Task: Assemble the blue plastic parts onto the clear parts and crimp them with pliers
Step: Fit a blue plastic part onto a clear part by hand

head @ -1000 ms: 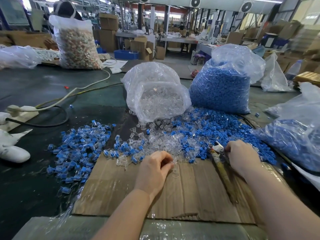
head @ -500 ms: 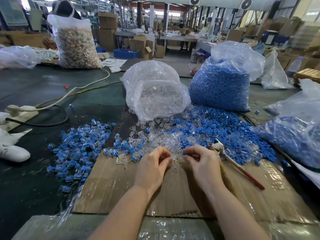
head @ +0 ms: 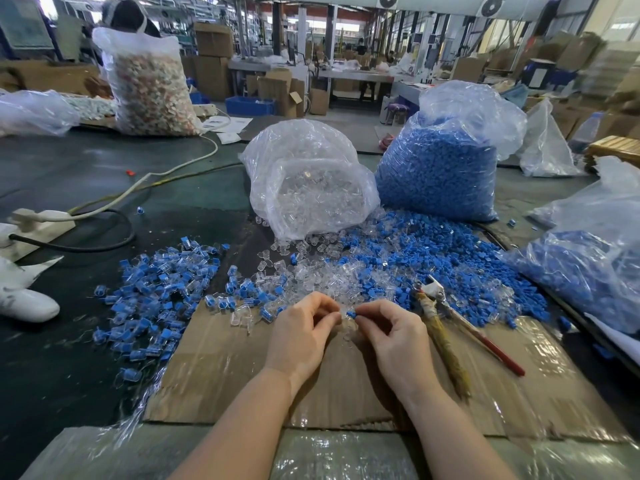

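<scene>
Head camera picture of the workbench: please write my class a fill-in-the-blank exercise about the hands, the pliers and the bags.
1. The right hand pinches a small ____ part.
2. The pliers lie on the cardboard, to the ____ of both hands.
3. The bag of clear parts stands to the ____ of the bag of blue parts.

Missing words: blue; right; left

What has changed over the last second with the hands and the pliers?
The right hand let go of the pliers, which now lie on the cardboard, and moved left to meet the left hand. It now pinches a blue part. The left hand stayed put; what it holds is unclear. Bags and piles are unchanged.
</scene>
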